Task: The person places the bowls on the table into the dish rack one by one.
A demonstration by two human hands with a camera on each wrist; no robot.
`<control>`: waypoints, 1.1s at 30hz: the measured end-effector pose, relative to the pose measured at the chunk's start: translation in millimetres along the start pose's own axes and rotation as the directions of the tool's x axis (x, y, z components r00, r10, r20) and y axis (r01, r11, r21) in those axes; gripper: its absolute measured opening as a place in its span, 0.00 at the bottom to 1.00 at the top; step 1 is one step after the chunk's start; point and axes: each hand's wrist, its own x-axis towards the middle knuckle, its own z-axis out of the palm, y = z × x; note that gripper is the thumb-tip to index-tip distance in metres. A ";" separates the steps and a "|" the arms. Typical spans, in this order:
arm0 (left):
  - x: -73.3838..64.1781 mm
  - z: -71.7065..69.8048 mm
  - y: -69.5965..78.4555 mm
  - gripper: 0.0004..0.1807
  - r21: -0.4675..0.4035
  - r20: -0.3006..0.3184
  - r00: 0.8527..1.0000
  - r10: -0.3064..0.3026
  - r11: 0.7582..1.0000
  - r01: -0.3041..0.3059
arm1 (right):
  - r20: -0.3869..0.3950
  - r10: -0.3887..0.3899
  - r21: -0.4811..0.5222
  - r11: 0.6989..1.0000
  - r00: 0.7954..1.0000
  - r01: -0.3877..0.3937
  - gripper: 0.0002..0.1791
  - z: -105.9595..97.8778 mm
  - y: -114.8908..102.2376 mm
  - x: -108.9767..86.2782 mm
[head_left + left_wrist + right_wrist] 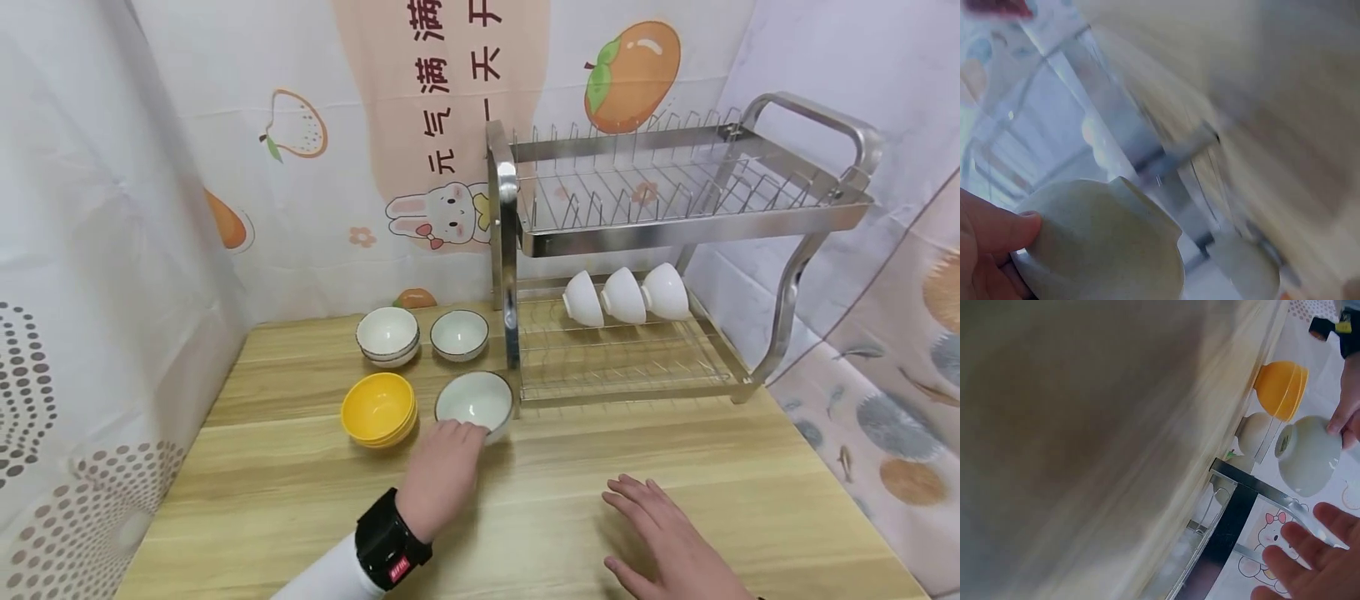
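My left hand (442, 475) pinches the near rim of a pale grey-green bowl with a dark edge (474, 397). In the left wrist view the thumb lies against the outside of that bowl (1104, 244). The right wrist view shows the bowl (1310, 456) held off the table, its foot visible. My right hand (667, 542) hovers at the front right, fingers spread and holding nothing. Nested yellow bowls (378, 407) stand left of the held bowl. Behind them are two stacked white bowls (387, 332) and a single pale dark-rimmed bowl (459, 333).
A two-tier metal dish rack (693, 225) stands at the back right, its left upright close to the held bowl. Three white bowls (583, 300) lean in a row on its lower tier. Printed cloth (300, 208) hangs behind the wooden table (285, 475).
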 end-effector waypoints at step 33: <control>-2.5 12.9 62.9 0.06 0.128 0.049 0.891 0.452 0.882 -0.455 | 0.053 -0.460 0.005 0.888 0.886 0.461 0.22 -11.8 16.2 66.5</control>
